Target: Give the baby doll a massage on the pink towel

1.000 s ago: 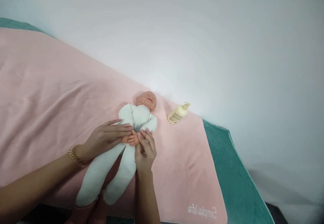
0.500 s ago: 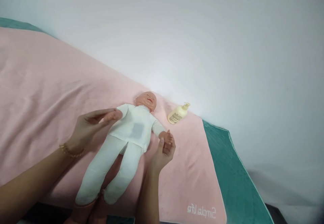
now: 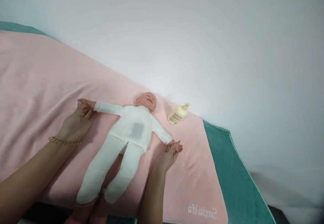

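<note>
A baby doll (image 3: 131, 122) in white cloth lies on its back on the pink blanket (image 3: 192, 170), its head toward the wall and both arms spread outward. A grey patch marks its chest. On the left, my left hand (image 3: 76, 121) grips one doll hand (image 3: 86, 104) between thumb and fingers, with that arm stretched out straight. My right hand (image 3: 166, 157) pinches the doll's other hand (image 3: 178, 146) at the wrist. A gold bracelet circles my left wrist.
A pale yellow pump bottle (image 3: 177, 113) stands on the blanket right of the doll's head. A white wall (image 3: 202, 48) rises behind. Green cloth (image 3: 233, 170) shows past the blanket's right edge.
My left hand has moved left, and the doll arm it holds has gone from bent to extended. My right hand has shifted slightly right and down with the other doll arm.
</note>
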